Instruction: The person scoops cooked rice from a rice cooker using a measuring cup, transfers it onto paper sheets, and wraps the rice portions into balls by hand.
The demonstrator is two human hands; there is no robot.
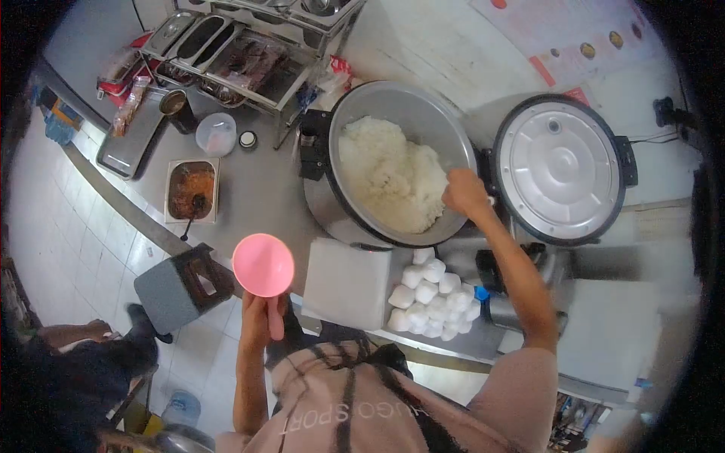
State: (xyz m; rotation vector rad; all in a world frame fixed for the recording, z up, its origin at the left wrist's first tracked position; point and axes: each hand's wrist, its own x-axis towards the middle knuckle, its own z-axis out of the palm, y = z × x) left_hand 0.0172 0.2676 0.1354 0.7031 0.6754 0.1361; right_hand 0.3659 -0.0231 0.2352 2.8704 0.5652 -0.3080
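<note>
**Station Layout and Grasp Status**

Clock positions are read from the centre of the view; 6 o'clock is the wearer's side.

The left hand [258,317], between 7 and 8 o'clock, is closed around the handle of the pink scoop [263,263]. The scoop's bowl faces up at 8 o'clock.

Close to 6 o'clock, a stack of white sheets [346,283] lies on the steel surface [253,185]. White rounded pieces [427,291] are piled just beside it, between 4 and 5 o'clock.

The rice cooker [321,208] stands open at 1 o'clock, containing white rice [393,174]. The right hand [464,192], between 2 and 3 o'clock, has its fingers curled at the edge of the rice; whether it grips anything cannot be determined.

A metal container [214,198] of orange-red food is located between 9 and 10 o'clock, with a black-handled utensil [189,225] resting in it. The cooker's lid [563,162] is raised between 2 and 3 o'clock. A metal cup [178,113] stands at 10 o'clock.
</note>
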